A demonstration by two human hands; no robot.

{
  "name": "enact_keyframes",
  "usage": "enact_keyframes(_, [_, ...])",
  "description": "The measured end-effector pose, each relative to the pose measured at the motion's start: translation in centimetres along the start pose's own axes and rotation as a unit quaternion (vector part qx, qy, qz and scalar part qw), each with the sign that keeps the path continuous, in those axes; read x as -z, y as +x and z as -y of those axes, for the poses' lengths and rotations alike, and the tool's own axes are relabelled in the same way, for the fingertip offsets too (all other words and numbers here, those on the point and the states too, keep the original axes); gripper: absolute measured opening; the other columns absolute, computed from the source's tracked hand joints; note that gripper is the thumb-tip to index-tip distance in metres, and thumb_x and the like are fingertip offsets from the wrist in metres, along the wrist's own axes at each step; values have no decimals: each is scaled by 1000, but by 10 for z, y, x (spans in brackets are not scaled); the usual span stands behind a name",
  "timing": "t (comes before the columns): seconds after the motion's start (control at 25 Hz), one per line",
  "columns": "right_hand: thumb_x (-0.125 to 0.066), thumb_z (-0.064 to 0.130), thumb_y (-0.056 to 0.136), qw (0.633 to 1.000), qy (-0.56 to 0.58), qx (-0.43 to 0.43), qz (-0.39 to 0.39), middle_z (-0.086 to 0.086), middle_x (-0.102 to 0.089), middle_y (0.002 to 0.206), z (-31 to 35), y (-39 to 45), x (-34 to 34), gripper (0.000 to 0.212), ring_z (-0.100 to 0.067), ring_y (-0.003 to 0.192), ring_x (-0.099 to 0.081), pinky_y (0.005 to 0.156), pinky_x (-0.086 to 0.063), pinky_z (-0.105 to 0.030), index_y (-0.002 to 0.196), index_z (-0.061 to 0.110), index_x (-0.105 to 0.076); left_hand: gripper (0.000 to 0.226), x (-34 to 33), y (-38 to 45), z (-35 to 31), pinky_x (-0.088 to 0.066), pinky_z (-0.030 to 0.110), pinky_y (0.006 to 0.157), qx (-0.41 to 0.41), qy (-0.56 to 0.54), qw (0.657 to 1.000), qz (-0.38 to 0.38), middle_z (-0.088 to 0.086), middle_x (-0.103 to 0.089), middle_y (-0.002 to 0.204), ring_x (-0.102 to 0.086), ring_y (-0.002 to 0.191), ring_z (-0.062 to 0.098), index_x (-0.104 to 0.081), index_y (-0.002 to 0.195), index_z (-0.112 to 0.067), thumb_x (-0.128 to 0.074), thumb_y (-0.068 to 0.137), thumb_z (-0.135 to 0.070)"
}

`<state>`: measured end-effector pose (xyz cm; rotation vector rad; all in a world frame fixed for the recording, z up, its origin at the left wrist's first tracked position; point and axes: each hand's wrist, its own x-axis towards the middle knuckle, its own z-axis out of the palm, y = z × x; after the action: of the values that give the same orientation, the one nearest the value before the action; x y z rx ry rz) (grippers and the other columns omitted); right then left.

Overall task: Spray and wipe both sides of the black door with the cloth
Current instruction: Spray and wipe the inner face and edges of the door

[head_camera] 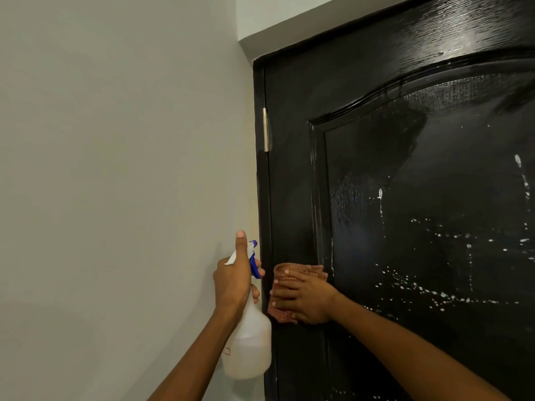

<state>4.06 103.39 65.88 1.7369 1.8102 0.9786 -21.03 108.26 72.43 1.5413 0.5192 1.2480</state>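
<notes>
Door: one black door (405, 198), glossy, filling the right half of the view; arched raised panel in its upper part; white droplets and thin runs scattered over the panel's lower right.
Door edge: hinge side at left, meeting a black frame (259, 180) that borders the wall.
Hinge: one brass hinge (265, 130) on that edge, high up, well above both hands.
Wall: one plain pale wall (115, 169) across the whole left half, bare, open room from the frame out to the left border.
Soffit: pale ledge (289, 27) slanting above the door top.
Cloth: one reddish checked cloth (292, 273), folded, pressed flat on the door's left stile, between the frame and the panel moulding, low in the view.
Right grip: right hand (307, 299) spread over the cloth, fingers straight and pointing left, palm pressing it to the door.
Bottle: one translucent white spray bottle (249, 348) with a blue-and-white trigger head (252, 256), upright, in front of the frame edge, just left of the cloth.
Left grip: left hand (234, 285) wrapped round the bottle's neck, thumb standing straight up, fingertips curled at the trigger.
Gap between hands: narrow, not touching.
Arms: two bare forearms rising from the bottom edge.
</notes>
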Motion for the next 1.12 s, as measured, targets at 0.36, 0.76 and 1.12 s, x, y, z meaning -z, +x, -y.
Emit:
enact_keyframes(0.36, [-26, 56, 106, 904, -106, -355, -213, -2, -5, 172, -142, -98, 108, 64, -27, 158, -5, 125, -1, -59, 164, 31, -11, 76, -48, 7, -30, -50, 26, 44, -14, -57, 995, 75, 15, -73, 78, -60, 48, 23, -69, 87, -1, -34, 92, -68])
enact_keyframes(0.76, [-28, 52, 105, 700, -39, -634, -326, -6, 5, 172, -134, -238, 93, 70, -29, 158, 4, 123, 1, -65, 165, 22, -6, 81, -128, 11, -74, -46, 25, 43, -20, -137, 975, 175, 21, -73, 84, -58, 44, 17, -70, 90, 4, -36, 92, -69])
enact_keyframes(1.12, [-28, 53, 102, 758, -85, -581, -283, -7, -11, 171, -120, -325, 61, 67, -30, 158, -8, 123, -10, -65, 161, 21, -27, 81, -191, -10, -160, -41, 24, 39, -16, -154, 965, 212, 13, -63, 63, -50, 39, 17, -65, 76, -3, -38, 86, -79])
